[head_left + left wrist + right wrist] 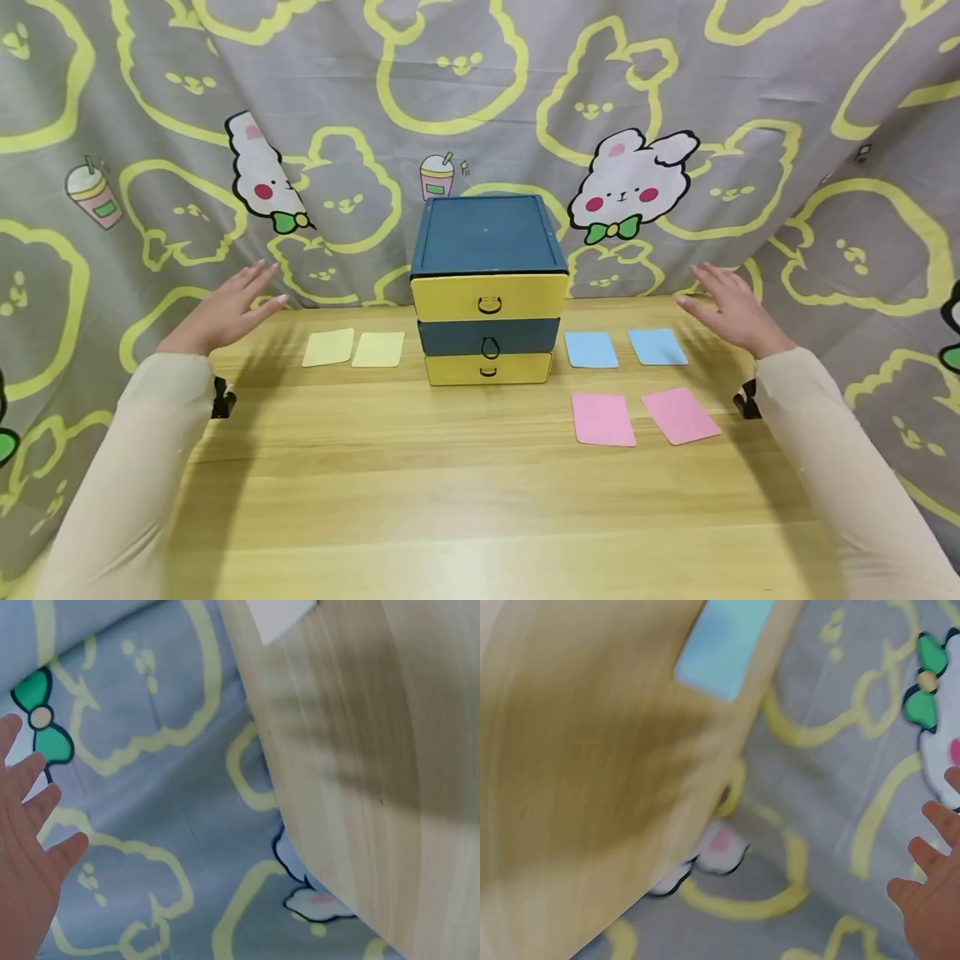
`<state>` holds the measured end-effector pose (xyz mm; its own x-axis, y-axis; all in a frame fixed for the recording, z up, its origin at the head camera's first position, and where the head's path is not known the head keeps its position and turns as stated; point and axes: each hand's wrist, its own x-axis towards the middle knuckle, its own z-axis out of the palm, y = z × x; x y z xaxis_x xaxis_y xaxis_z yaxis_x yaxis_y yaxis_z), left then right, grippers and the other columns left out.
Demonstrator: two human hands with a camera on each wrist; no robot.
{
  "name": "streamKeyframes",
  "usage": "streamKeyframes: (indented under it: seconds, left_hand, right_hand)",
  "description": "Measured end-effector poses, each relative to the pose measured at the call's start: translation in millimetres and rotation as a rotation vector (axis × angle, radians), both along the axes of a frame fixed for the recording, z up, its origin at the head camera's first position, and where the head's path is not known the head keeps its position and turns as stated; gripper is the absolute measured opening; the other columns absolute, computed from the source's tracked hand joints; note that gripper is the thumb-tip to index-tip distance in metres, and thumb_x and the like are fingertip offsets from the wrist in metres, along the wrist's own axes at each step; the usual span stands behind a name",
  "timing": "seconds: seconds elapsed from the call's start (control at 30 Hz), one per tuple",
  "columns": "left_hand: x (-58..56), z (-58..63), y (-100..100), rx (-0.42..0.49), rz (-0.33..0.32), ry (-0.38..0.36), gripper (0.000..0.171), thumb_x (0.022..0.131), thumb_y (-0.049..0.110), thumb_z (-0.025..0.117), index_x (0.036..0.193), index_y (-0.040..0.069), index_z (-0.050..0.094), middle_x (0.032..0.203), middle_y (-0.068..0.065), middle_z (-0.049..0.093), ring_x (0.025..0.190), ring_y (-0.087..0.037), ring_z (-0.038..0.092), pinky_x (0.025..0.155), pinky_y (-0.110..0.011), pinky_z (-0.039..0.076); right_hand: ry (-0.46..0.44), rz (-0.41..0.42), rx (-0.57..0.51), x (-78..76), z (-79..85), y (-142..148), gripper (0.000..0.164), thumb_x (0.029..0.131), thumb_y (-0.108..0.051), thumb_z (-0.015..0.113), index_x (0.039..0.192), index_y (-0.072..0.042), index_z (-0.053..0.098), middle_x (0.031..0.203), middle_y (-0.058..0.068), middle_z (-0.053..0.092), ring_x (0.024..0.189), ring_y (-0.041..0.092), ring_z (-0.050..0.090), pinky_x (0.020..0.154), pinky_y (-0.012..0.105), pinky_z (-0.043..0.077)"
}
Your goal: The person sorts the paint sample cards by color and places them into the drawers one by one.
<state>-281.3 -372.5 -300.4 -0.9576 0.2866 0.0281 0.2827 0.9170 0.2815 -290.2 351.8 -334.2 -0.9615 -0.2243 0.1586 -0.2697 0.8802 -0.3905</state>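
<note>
My left hand hovers above the table's left side with straight, spread fingers and holds nothing. Nearest to it are two pale yellow paper squares. On the other side my right hand is likewise raised, fingers extended, touching nothing. Two blue paper squares lie close to it, with two pink ones in front of them. Between the hands, at the back of the table, stands a small drawer box with a dark blue top and three drawers, yellow, blue and yellow, each with a dark loop handle.
A light wooden table spreads out in front of the box. Behind and at both sides hangs a grey curtain with yellow cartoon outlines. In the right wrist view, one blue square lies near the table edge.
</note>
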Motion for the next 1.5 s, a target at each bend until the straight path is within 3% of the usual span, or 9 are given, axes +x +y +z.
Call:
streamKeyframes:
  seconds: [0.37,0.53,0.63,0.73,0.8,0.87,1.1,1.3,1.5]
  left_hand:
    - [-20.8,14.4,54,0.108,-0.097,0.098,0.068,0.100,0.046,0.033,0.154,0.015,0.005,0.160,-0.008,-0.002,0.146,-0.034,-0.002,0.115,-0.056,0.001]
    - [-26.2,15.0,87,0.258,-0.138,0.131,0.067,0.101,0.044,0.035,0.154,0.015,0.006,0.160,-0.007,0.001,0.146,-0.033,0.000,0.115,-0.056,0.000]
    - [-28.9,15.6,108,0.354,-0.165,0.124,0.066,0.101,0.044,0.035,0.154,0.018,0.004,0.160,-0.006,0.001,0.147,-0.031,0.000,0.116,-0.054,-0.001]
    - [-30.9,17.9,128,0.413,-0.188,0.090,0.065,0.101,0.045,0.034,0.153,0.024,0.001,0.160,-0.003,0.000,0.147,-0.028,-0.002,0.117,-0.052,-0.001]
    - [-31.9,19.7,141,0.439,-0.199,0.071,0.064,0.100,0.046,0.033,0.152,0.027,0.001,0.160,-0.001,-0.001,0.147,-0.025,-0.002,0.117,-0.049,0.000]
    - [-33.2,21.6,150,0.467,-0.202,0.049,0.064,0.100,0.048,0.033,0.152,0.028,0.001,0.160,0.001,-0.002,0.147,-0.023,-0.003,0.118,-0.048,0.000]
    - [-28.2,40.8,180,0.638,-0.197,-0.052,0.062,0.102,0.039,0.033,0.153,0.020,0.003,0.160,0.001,0.000,0.147,-0.016,0.000,0.119,-0.041,0.004]
    - [-42.8,33.1,199,0.742,-0.214,-0.103,0.064,0.101,0.046,0.032,0.153,0.023,0.004,0.160,0.006,0.002,0.146,-0.013,0.006,0.119,-0.037,0.010]
    - [-45.5,29.7,211,0.801,-0.214,-0.092,0.064,0.102,0.038,0.035,0.153,0.012,0.007,0.160,-0.001,0.000,0.146,-0.011,0.000,0.119,-0.033,0.008]
  right_hand:
    - [0.146,0.048,-0.190,26.7,24.4,-71,0.071,0.092,-0.038,0.058,0.149,-0.007,0.029,0.151,0.025,0.027,0.138,0.046,0.022,0.106,0.067,0.018]
    - [0.304,0.090,-0.360,48.0,29.2,-112,0.064,0.089,-0.030,0.064,0.145,-0.010,0.039,0.148,0.019,0.037,0.138,0.040,0.027,0.108,0.064,0.020]
    - [0.458,0.126,-0.456,62.1,24.1,-139,0.062,0.083,-0.017,0.071,0.139,-0.008,0.047,0.141,0.017,0.046,0.133,0.036,0.038,0.109,0.054,0.030]
    - [0.584,0.160,-0.541,74.5,17.2,-166,0.058,0.075,-0.005,0.076,0.130,-0.002,0.056,0.130,0.018,0.056,0.120,0.032,0.050,0.104,0.033,0.040]
    - [0.619,0.191,-0.582,80.7,12.5,-182,0.055,0.072,-0.002,0.078,0.124,0.001,0.060,0.124,0.018,0.061,0.114,0.030,0.055,0.100,0.023,0.041]
    - [0.617,0.216,-0.595,86.0,7.5,-196,0.052,0.072,-0.003,0.079,0.121,0.002,0.062,0.120,0.018,0.063,0.110,0.029,0.059,0.097,0.023,0.043]
    - [0.651,0.248,-0.538,82.6,-9.6,-239,0.048,0.069,-0.007,0.082,0.113,0.003,0.067,0.107,0.018,0.069,0.095,0.027,0.067,0.084,0.041,0.053]
    - [0.667,0.209,-0.579,72.8,-12.6,-263,0.040,0.074,-0.014,0.080,0.110,0.002,0.070,0.098,0.016,0.071,0.086,0.024,0.068,0.077,0.036,0.056]
    - [0.669,0.176,-0.627,69.4,-9.4,-277,0.039,0.076,-0.016,0.079,0.110,0.001,0.070,0.096,0.015,0.072,0.083,0.022,0.070,0.074,0.034,0.057]
